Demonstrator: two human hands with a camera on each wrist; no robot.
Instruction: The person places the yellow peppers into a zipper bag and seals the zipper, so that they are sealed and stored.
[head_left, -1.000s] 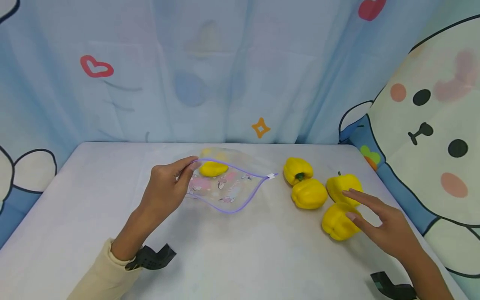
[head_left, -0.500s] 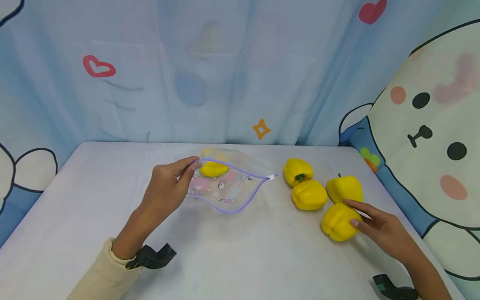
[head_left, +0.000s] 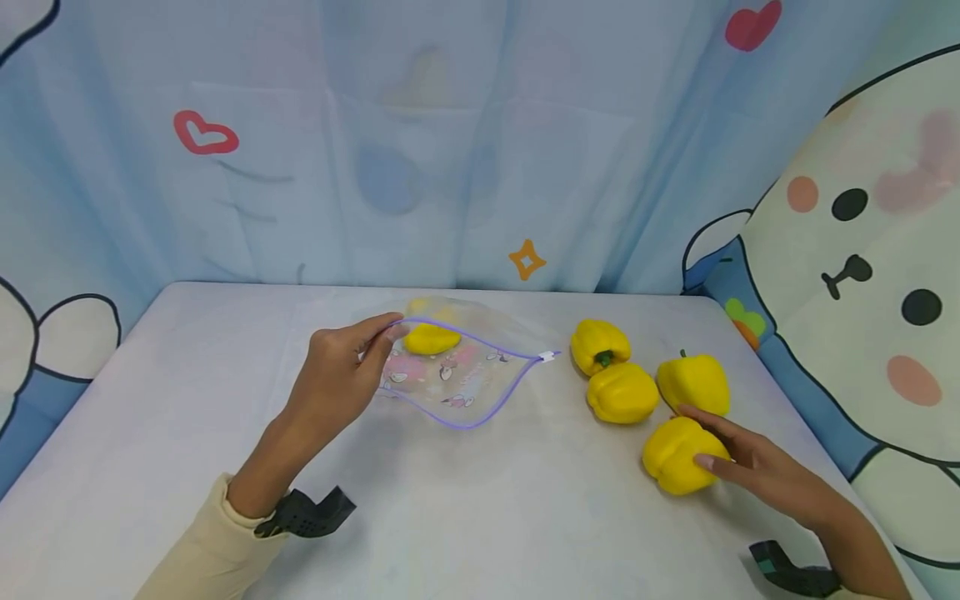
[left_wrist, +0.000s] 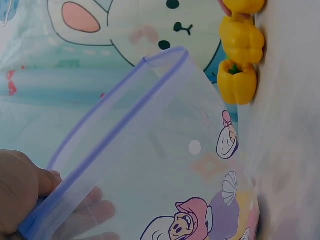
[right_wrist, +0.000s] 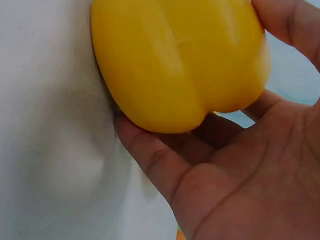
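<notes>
My left hand (head_left: pixel 341 371) pinches the purple-edged rim of a clear zip bag (head_left: pixel 480 387) printed with cartoon figures. The bag's mouth gapes in the left wrist view, where the purple rim (left_wrist: pixel 122 125) makes a long loop. Inside the bag lies a yellow bell pepper (head_left: pixel 432 339). At the right, my right hand (head_left: pixel 776 479) grips the nearest yellow bell pepper (head_left: pixel 678 457), thumb on one side and fingers on the other. In the right wrist view, this pepper (right_wrist: pixel 180 60) is close to the white surface, and the fingers curve around it.
Just behind the gripped pepper sits another yellow pepper (head_left: pixel 696 383) with its stem up. To the left of it, two more peppers, one in front (head_left: pixel 622 393) and one behind (head_left: pixel 600 346), touch each other. A white-covered table (head_left: pixel 487 517) meets a blue printed curtain (head_left: pixel 420 167).
My right hand has come down from above the nearest pepper and closed around it; that pepper has shifted slightly toward me. The left hand and bag stay nearly still.
</notes>
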